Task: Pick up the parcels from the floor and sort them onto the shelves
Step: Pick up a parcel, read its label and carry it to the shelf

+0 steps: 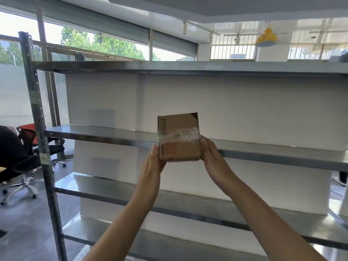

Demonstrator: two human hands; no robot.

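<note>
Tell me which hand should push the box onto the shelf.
Right, probably. Both hands grip the box; the right hand sits higher along its side, while the left hand cups its bottom corner before the shelf.

your way onto the second shelf [113, 133] is open: its surface lies bare along its length, with a tall gap up to the top shelf [169, 65]. the white wall panel [244, 110] closes the back, so depth is limited. the grey upright post [37, 117] bounds the left end. the cardboard parcel [178, 137], clasped between your left hand [155, 161] and right hand [210, 153], sits in front of that shelf's front lip. the lower shelf [113, 187] is bare too. office chairs [28, 157] stand well left of the rack.
</note>
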